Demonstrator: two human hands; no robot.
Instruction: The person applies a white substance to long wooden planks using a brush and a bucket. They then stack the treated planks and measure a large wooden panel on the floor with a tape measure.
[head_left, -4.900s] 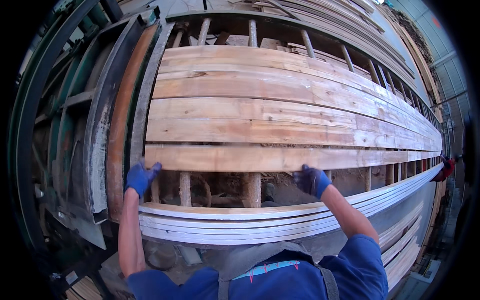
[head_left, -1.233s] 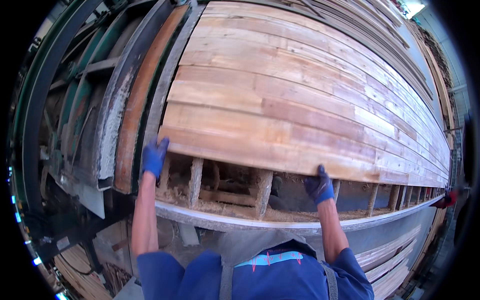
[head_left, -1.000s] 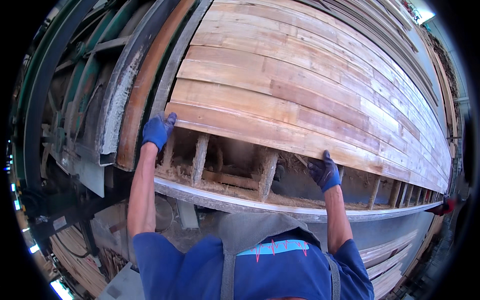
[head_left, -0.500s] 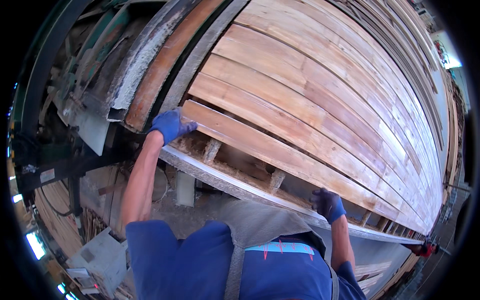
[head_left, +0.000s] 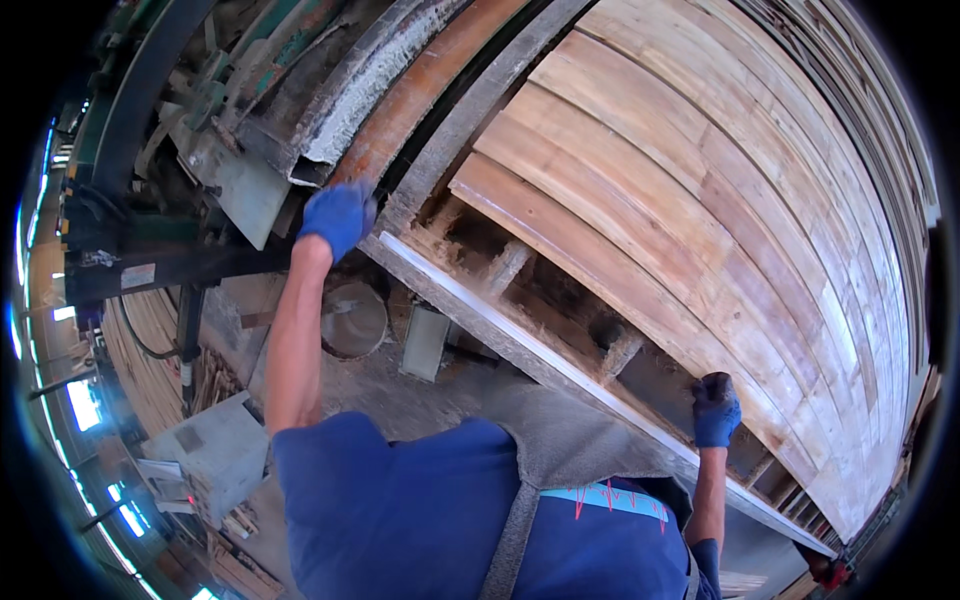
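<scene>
Long light-brown wooden planks lie side by side in a wide bed, the nearest plank (head_left: 580, 246) against its neighbour. My right hand (head_left: 716, 405), in a dark blue glove, is curled closed at that plank's near edge; its fingertips are hidden. My left hand (head_left: 338, 216), in a blue glove and smeared by motion, is off the planks, in front of the end of a rusty steel bar (head_left: 385, 125). Between the nearest plank and the white-edged front rail (head_left: 500, 322), an open strip shows short cross supports (head_left: 508, 268) and coarse debris.
A grey metal beam (head_left: 440, 150) runs along the planks' left ends. Dark machine framing (head_left: 150, 272) stands at the left. Below the rail are a round bucket (head_left: 353, 320) and a pale box-shaped piece (head_left: 426, 342) on the floor. Stacked boards (head_left: 150, 335) lie farther left.
My left hand has let go of the nearest plank's end and moved away leftward. The gap behind that plank has closed. My right hand has gone from the front rail to the plank's edge.
</scene>
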